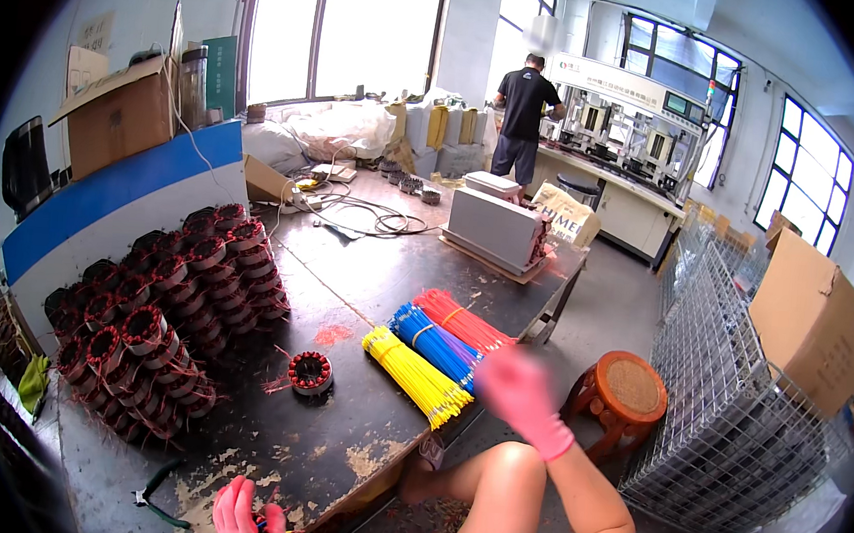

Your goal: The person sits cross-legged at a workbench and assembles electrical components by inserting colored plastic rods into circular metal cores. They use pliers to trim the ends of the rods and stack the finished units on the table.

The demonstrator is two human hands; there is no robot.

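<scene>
My left hand [249,518], in a pink glove, is at the table's near edge. Its thumb and fingers close round thin coloured wires [261,524], partly hidden by the glove; a yellow strand sticks out. Pliers with dark green handles [164,515] lie left of it. My right hand [519,390], also pink-gloved, is smeared by motion beside the wire bundles, so its fingers cannot be read. Banded yellow wires [417,377], blue wires [433,344] and red wires [463,321] lie side by side. A single wound motor stator [311,373] rests on the tabletop to their left.
Stacked red-wound stators [161,317] fill the table's left side before a blue-and-white panel [126,186]. A grey box-shaped unit [492,229] and cables [371,215] sit farther back. Right stand a wooden stool [626,391] and wire cage [711,376]. A person [525,110] works at a machine.
</scene>
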